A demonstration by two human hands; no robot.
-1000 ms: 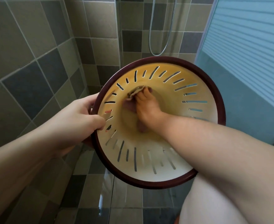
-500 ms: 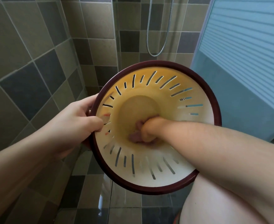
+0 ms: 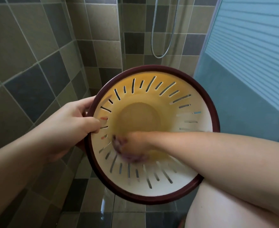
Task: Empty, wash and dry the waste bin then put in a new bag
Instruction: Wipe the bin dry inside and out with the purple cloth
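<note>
Left hand (image 3: 64, 127) grips waste bin (image 3: 152, 197); no writing readable.

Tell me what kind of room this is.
Most likely a bathroom shower area: tiled walls, a shower hose hanging at the back, and a wet-looking tiled floor under the bin.

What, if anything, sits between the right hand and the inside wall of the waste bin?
Only a blurred purplish cloth: the right hand holds it against the lower-left inner wall of the waste bin. The left hand grips the rim.
</note>
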